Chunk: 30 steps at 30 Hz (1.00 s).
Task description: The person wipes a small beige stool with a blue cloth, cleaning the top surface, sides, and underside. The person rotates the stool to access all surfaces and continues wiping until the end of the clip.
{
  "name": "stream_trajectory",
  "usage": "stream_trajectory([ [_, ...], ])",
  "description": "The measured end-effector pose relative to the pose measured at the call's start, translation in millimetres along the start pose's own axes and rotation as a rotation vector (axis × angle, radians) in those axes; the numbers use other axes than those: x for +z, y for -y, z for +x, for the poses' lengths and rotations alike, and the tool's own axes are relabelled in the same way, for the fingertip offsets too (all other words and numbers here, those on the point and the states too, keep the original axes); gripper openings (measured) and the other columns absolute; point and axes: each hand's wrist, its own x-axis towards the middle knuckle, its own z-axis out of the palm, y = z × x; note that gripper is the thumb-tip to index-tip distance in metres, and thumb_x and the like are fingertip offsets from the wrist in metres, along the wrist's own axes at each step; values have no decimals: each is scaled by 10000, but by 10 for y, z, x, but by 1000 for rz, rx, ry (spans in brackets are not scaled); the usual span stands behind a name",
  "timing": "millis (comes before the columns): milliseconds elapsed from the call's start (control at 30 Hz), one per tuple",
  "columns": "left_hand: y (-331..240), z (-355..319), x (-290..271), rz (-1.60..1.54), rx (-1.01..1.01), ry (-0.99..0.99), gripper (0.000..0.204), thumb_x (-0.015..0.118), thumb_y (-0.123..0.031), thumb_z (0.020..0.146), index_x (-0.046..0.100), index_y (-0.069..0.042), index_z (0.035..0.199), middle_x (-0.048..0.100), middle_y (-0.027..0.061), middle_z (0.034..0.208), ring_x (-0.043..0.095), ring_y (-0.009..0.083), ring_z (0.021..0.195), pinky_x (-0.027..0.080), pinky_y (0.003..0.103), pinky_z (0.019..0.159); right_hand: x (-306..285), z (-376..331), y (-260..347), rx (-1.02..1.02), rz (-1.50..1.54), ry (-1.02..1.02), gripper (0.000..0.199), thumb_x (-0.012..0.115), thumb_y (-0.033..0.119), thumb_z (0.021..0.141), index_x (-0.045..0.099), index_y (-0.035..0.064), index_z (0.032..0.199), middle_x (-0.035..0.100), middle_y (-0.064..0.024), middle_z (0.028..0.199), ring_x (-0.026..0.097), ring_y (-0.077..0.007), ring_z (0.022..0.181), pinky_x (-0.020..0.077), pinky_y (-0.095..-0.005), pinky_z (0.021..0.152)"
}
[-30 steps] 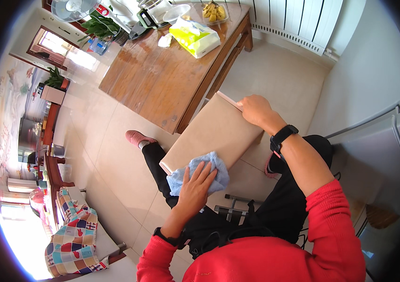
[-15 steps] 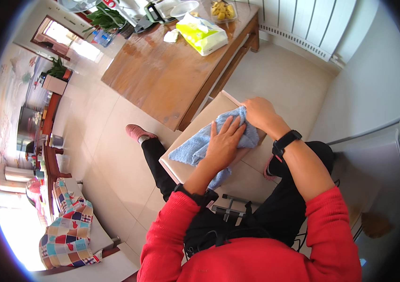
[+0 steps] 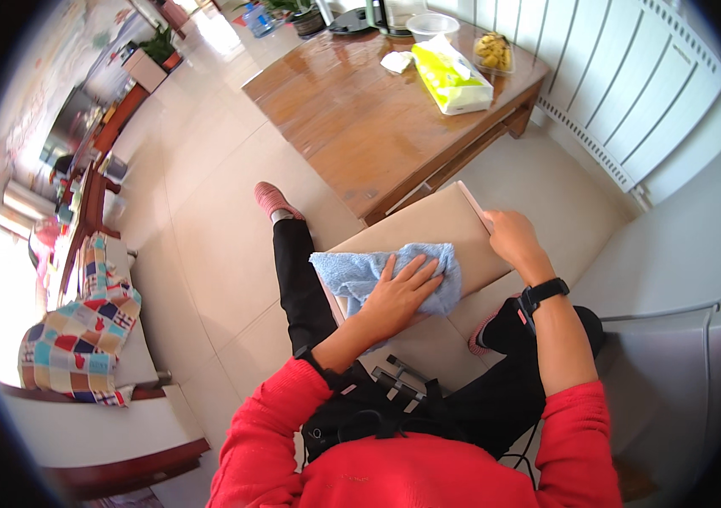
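A stool-like piece with a beige padded top point(image 3: 428, 222) and pink edges stands in front of my knees. Over its near left part lies a crumpled light-blue cloth point(image 3: 350, 273). My left hand point(image 3: 403, 292) rests flat on that cloth, fingers spread and pressing it against the top. At the right edge of the beige top, my right hand point(image 3: 513, 239) is closed, its fingers curled around the rim. The undersides of the right fingers are hidden. Black bands circle both my wrists.
A brown wooden table point(image 3: 326, 127) stands just beyond, with a yellow-green tissue pack point(image 3: 458, 80), a clear bowl point(image 3: 432, 27) and a tub of yellow food point(image 3: 493, 52). A white radiator point(image 3: 623, 76) lines the right wall. A patchwork cloth point(image 3: 81, 339) drapes over furniture at left.
The right hand has left the cloth's corner and now grips the right edge. The left hand and cloth cover the nearer left part, baring the far right. The view has turned.
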Motion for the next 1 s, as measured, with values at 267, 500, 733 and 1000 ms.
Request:
stream_trajectory([
  [267,66,-806,-217,-239,-139,-31,647,686,-53,763,523,-85,1388,473,125,1465,410,328,1384,295,526,1152,48,14,161,-322,132,-279,341,557,165,943,595,72,1269,656,-181,1181,637,-363,1037,518,-432,902],
  [500,24,-900,-570,-1411,-623,-466,503,518,-30,938,468,-62,1437,593,68,1239,533,141,1132,425,281,1001,76,-540,933,-375,893,237,835,743,386,880,298,158,1548,510,-147,1440,554,-288,1259,451,-415,1044],
  [733,-370,-752,-540,-1441,-365,-311,594,524,-397,1029,393,-8,1458,551,119,1325,496,189,1244,376,338,1080,383,-1384,1628,-79,1218,17,726,668,95,900,300,95,1526,533,-115,1340,545,-206,1191,464,-329,996],
  [1000,579,-904,309,-691,-850,-748,757,702,-233,856,348,-35,1495,406,248,1474,379,372,1390,308,426,1162,-4,-974,962,16,900,-506,579,626,51,874,447,32,1424,593,-119,1283,583,-205,1147,457,-333,987],
])
